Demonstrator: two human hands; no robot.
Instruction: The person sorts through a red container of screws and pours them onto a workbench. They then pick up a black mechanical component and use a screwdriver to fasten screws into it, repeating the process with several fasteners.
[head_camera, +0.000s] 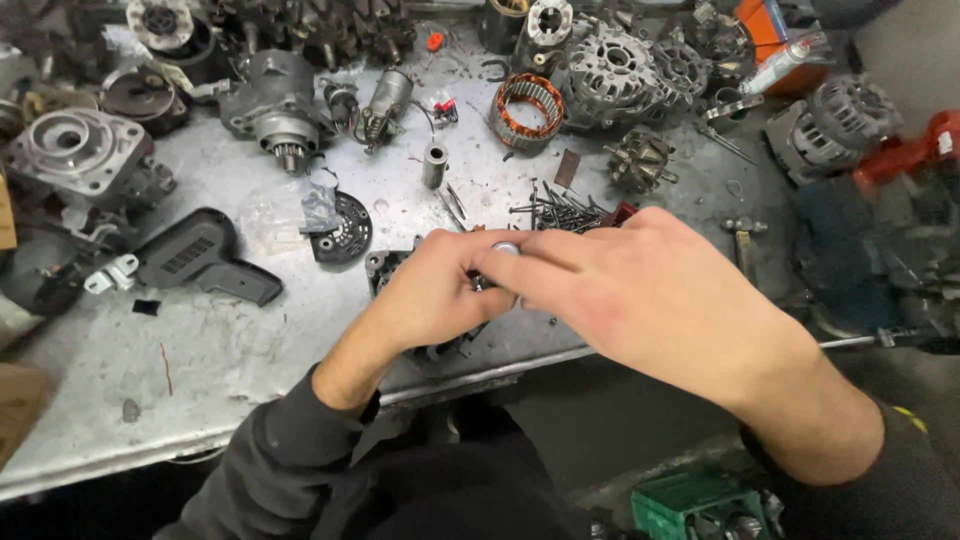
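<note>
Head view. A small shiny metal part (506, 248), rounded and silver, sits between the fingertips of both hands, above a dark alternator housing (385, 268) that lies near the front edge of the grey metal surface (200, 370). Most of the housing is hidden under the hands.

The left hand (432, 295) curls into a close grip, fingers bent inward, the tips meeting the small part; the thumb side is hidden. The right hand (640, 290) reaches across from the right, its fingers extended and drawn together, the index fingertip pressing on the same part. Both grips are narrow, closed on the part rather than spread. Both forearms wear dark sleeves.

Just behind the hands lies a heap of dark screws and bolts (562, 210). Left of the housing rests a black round cover plate (345, 232) with a clear plastic bag (280, 212) beside it, and farther left a black plastic handle-shaped cover (205, 258). Toward the back of the surface stand a copper-wound stator ring (527, 108), a small metal cylinder (434, 165), a starter motor (275, 105) and a ribbed silver alternator case (612, 70).
</note>
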